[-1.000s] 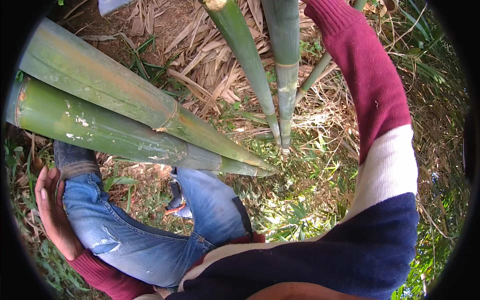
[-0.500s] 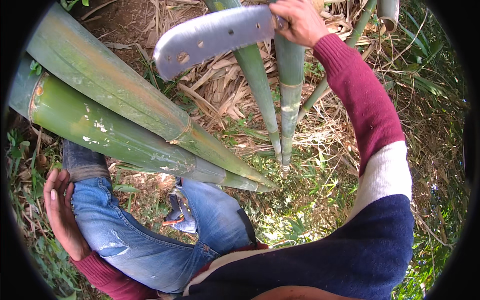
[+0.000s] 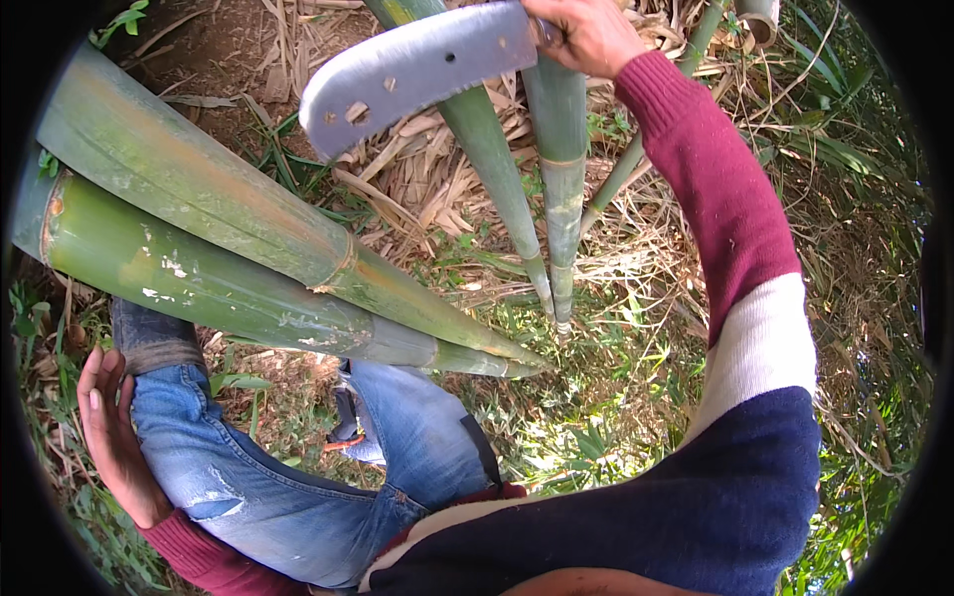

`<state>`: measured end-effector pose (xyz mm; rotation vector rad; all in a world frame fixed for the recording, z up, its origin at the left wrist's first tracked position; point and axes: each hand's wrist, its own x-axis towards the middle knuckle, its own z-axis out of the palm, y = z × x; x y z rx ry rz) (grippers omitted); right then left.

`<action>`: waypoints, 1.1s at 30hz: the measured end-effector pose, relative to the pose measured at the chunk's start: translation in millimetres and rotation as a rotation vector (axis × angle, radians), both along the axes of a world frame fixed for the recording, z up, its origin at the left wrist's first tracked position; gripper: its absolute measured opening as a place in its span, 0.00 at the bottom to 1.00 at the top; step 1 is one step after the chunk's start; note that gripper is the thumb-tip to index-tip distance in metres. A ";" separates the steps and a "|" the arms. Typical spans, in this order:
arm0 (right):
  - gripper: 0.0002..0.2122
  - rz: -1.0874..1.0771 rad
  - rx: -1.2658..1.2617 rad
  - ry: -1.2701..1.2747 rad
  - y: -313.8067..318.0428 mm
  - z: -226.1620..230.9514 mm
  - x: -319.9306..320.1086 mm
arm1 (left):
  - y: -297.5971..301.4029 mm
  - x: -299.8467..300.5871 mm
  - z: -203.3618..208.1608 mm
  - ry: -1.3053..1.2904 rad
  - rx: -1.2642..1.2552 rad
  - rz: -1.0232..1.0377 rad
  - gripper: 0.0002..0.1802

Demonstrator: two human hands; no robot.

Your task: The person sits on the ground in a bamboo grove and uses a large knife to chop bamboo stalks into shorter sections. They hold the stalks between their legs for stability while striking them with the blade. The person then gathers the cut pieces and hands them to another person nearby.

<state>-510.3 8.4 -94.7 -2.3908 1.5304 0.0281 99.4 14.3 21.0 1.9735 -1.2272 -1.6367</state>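
- Hands stand well apart: the right hand (image 3: 593, 35) is closed round the handle of a broad grey metal machete (image 3: 422, 74), whose blade, pierced with holes, reaches out to that hand's left.
- Loosely spread and bare, the left hand (image 3: 111, 427) is just beside worn blue denim jeans (image 3: 248, 497); whether it touches them cannot be told.
- Behind the blade, below the right hand, are a slanting green bamboo stem (image 3: 492, 149) and an upright grey-green bamboo stem (image 3: 561, 144); contact is unclear.
- Forward of the left hand lie two thick green bamboo stems (image 3: 229, 189).
- A loose grip or a glancing hit on smooth, round bamboo could deflect the blade towards the person's legs.
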 end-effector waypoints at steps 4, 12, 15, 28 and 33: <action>0.08 0.122 -0.129 0.067 15.2 -14.3 -0.1 | 2.1 11.9 -4.8 0.015 0.018 0.021 0.34; 0.09 -0.208 -0.046 0.181 -3.9 18.6 38.4 | 4.4 -5.7 -0.1 -0.036 -0.036 0.003 0.31; 0.09 -0.014 -0.102 0.472 33.6 35.5 82.3 | 7.4 2.9 -1.2 -0.076 -0.054 -0.007 0.31; 0.05 0.135 0.137 1.112 18.5 69.5 168.3 | 27.5 24.0 -18.5 0.097 -0.118 0.017 0.27; 0.06 0.142 0.124 1.102 10.3 71.3 184.3 | 40.8 27.0 -11.8 0.145 -0.148 0.061 0.25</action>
